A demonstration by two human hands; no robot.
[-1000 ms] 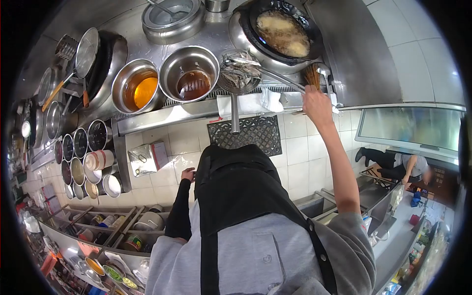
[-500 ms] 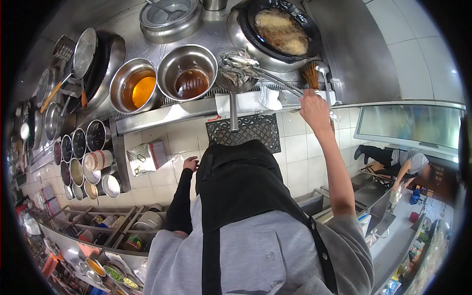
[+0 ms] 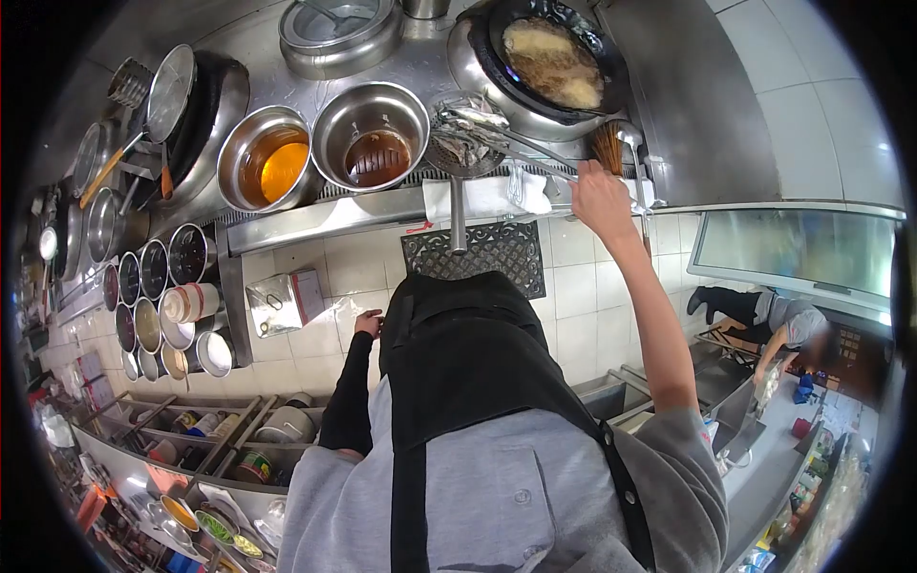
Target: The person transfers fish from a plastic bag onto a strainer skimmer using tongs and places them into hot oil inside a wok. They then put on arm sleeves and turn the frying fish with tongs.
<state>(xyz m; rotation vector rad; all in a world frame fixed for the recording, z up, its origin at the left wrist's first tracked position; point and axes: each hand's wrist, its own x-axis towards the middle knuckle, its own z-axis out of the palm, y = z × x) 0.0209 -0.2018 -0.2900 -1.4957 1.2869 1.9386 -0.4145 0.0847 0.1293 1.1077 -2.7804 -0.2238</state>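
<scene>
My right hand (image 3: 602, 198) is closed around the end of long metal tongs (image 3: 543, 158). The arms of the tongs are spread slightly, their tips over several small silvery fish (image 3: 468, 119). These lie heaped in a skimmer (image 3: 463, 170) whose handle sticks out over the stove's front edge. Behind and right of it, a black wok (image 3: 616, 81) holds pale pieces frying in bubbling oil (image 3: 554, 62). My left hand (image 3: 369, 323) hangs low at my side, fingers loosely apart, holding nothing.
Left of the skimmer stand a metal pot of dark brown liquid (image 3: 409, 105) and a pot of orange oil (image 3: 229, 167). A bamboo brush (image 3: 607, 148) and a ladle (image 3: 630, 137) lie right of my hand. Seasoning containers (image 3: 191, 250) stand at left. Another person (image 3: 788, 320) bends at far right.
My right hand has shifted slightly left and upward with the tongs, and their arms have spread wider over the fish. My left hand stays hanging.
</scene>
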